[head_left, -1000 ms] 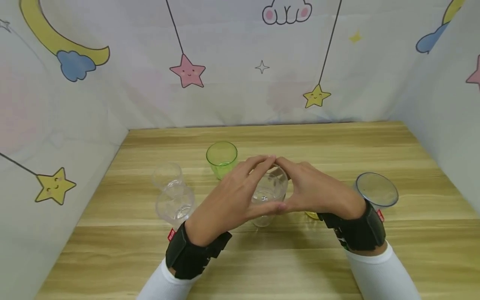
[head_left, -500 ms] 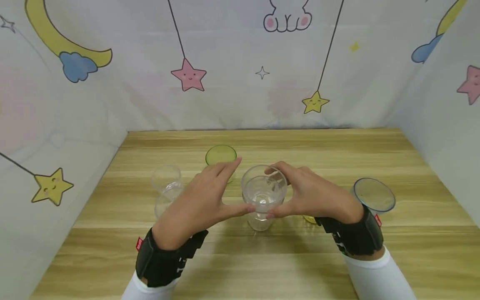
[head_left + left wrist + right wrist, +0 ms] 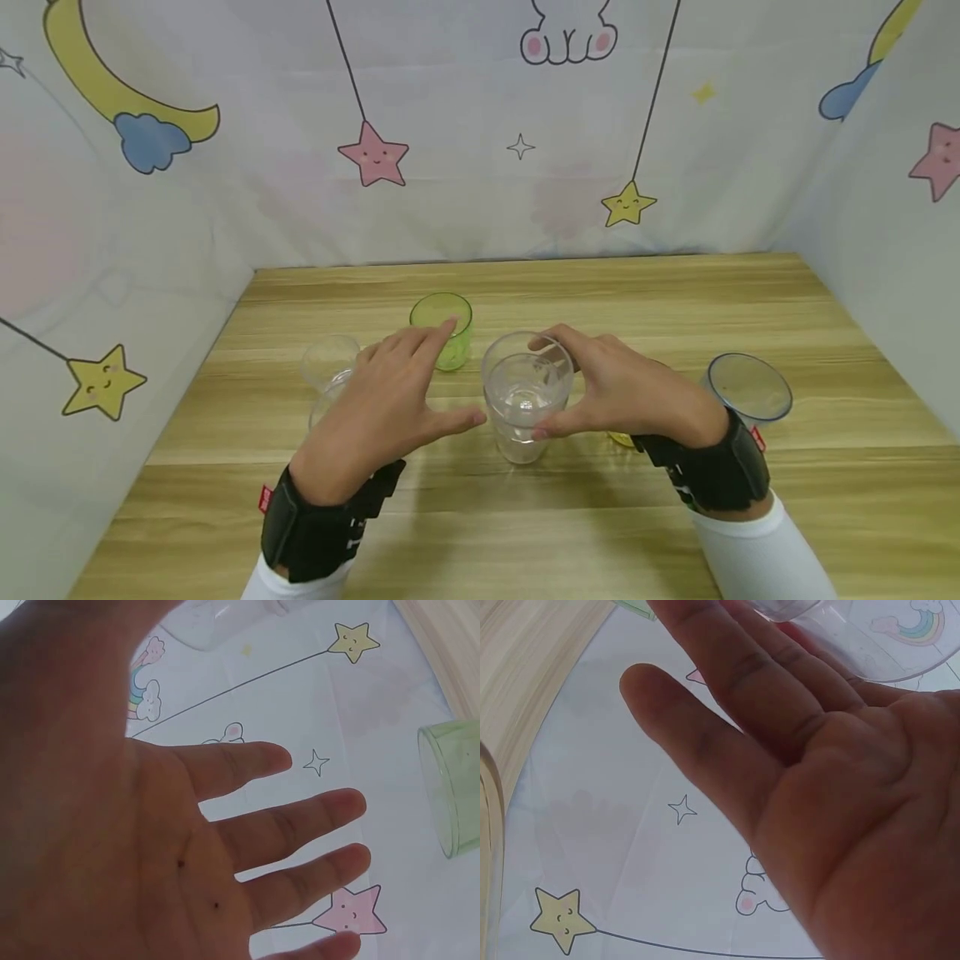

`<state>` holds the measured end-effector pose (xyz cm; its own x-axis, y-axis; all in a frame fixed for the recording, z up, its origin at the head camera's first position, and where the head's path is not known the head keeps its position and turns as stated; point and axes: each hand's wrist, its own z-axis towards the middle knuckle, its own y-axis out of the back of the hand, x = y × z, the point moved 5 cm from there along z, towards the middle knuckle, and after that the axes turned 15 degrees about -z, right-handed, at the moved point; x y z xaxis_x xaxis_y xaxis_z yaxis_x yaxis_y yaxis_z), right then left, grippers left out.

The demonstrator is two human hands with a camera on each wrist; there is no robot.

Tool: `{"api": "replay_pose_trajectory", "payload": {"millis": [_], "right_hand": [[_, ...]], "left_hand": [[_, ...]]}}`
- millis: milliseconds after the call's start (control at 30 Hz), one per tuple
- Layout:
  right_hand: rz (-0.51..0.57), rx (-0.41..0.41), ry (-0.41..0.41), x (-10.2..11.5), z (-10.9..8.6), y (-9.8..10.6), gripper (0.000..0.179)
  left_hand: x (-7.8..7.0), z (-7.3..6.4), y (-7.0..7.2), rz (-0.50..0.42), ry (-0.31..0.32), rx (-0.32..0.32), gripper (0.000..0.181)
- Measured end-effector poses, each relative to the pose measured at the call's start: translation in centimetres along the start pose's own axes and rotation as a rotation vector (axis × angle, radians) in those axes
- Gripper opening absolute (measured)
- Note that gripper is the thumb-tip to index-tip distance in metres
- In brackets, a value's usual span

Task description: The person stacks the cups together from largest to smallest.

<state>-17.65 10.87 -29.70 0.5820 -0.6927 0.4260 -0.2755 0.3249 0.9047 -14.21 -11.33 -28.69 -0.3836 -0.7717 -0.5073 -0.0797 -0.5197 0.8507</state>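
Observation:
Near the middle of the table, a clear cup (image 3: 517, 446) stands upright; rings inside it suggest a second cup nested there, but I cannot tell for sure. My right hand (image 3: 633, 392) holds its right side, thumb in front and fingers behind the rim. In the right wrist view the clear cup (image 3: 877, 656) shows beyond the fingers. Left of it and apart, my left hand (image 3: 375, 408) hovers with spread fingers and holds nothing. Clear cups (image 3: 327, 354) at the left are partly hidden behind that hand. A green cup (image 3: 453, 354) stands just beyond its fingertips.
A blue-rimmed clear cup (image 3: 750, 390) stands to the right, partly behind the right wrist strap. Something yellow and transparent (image 3: 621, 439) peeks out under the right hand. The wooden table (image 3: 480, 542) ends at printed cloth walls at the back and sides.
My left hand has let go of the clear cup and moved left, away from it. My right hand stays at the cup, which now stands more in view.

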Motion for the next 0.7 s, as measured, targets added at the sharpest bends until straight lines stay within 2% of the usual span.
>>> {"api": "replay_pose_trajectory", "payload": {"millis": [467,700], "right_hand": [[-0.014,0.025,-0.012,-0.1,0.0,-0.3,0.086],[-0.011,0.028,-0.015,-0.1,0.0,-0.2,0.085]], "left_hand": [[1.4,-0.6,0.5,-0.007,0.123,0.017,0.109],[2.4,-0.8,1.1,-0.062,0.192,0.043,0.109]]}}
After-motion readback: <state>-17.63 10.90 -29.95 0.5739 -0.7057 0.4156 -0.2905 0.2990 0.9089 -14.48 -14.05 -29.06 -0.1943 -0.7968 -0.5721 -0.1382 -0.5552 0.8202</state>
